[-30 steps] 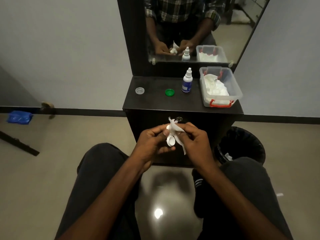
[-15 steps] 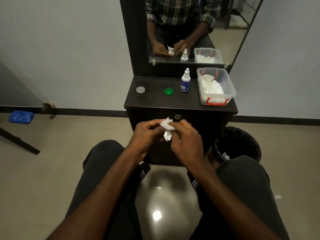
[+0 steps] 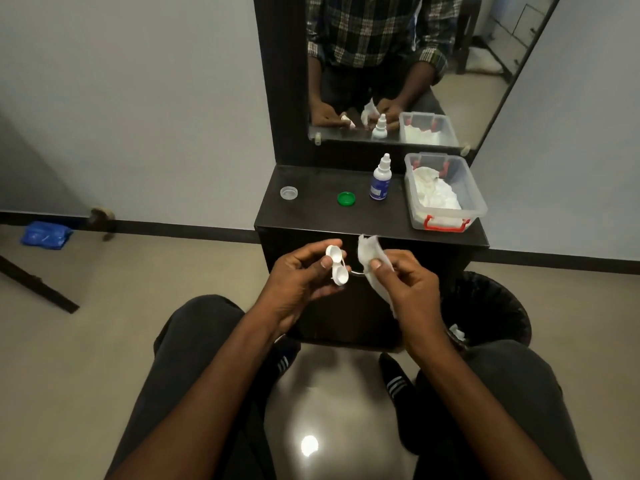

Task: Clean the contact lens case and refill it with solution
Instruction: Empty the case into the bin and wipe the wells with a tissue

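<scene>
Head view: left hand (image 3: 298, 277) pinches the uncapped contact lens case (image 3: 336, 265), wells facing up for inspection; right hand (image 3: 407, 282) pinches the tissue (image 3: 372, 263) just beside it, ready to wipe.

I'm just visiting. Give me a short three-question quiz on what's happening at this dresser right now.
1. True or false: the left hand holds the white lens case.
2. What does the right hand pinch? A) bottle B) tissue C) green cap
3. Fill in: the solution bottle stands between the green cap and the clear ____ of tissues.

Key: 1 true; 2 B; 3 box.
</scene>
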